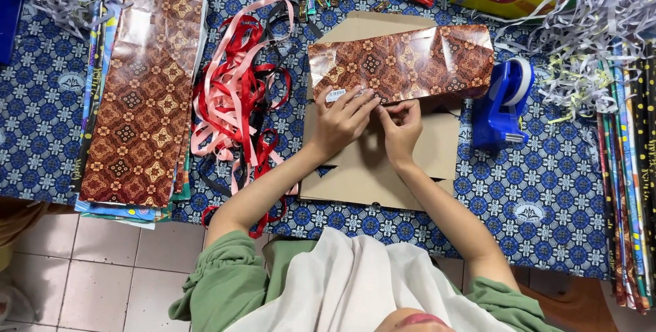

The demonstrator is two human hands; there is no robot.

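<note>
Box (403, 62) in brown batik wrap sits on cardboard (383, 168) mid-table, left hand (339, 121) flat on its near edge w/ fingers spread to pin the paper, right hand (402, 127) pinching the flap, tape dispenser (504, 103) just beside.

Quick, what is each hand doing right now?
Left hand: fingers spread flat, pressing the lower edge of the brown patterned wrapping paper.
Right hand: fingertips pinching that same paper edge, over the flat cardboard box.
</note>
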